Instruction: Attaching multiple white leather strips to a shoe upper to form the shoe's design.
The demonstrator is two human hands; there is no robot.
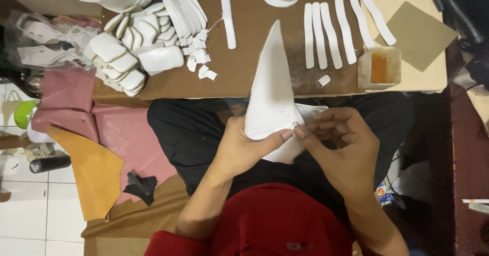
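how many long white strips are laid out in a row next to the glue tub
6 white strips lie side by side on the brown board, up and left of the glue tub. A seventh lies apart, further left.

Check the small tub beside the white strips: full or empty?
Partly full: the tub holds orange-amber liquid, visible through its open top.

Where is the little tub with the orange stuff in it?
In the head view, the small tub of orange liquid sits on the brown board at upper right, just right of the row of white strips.
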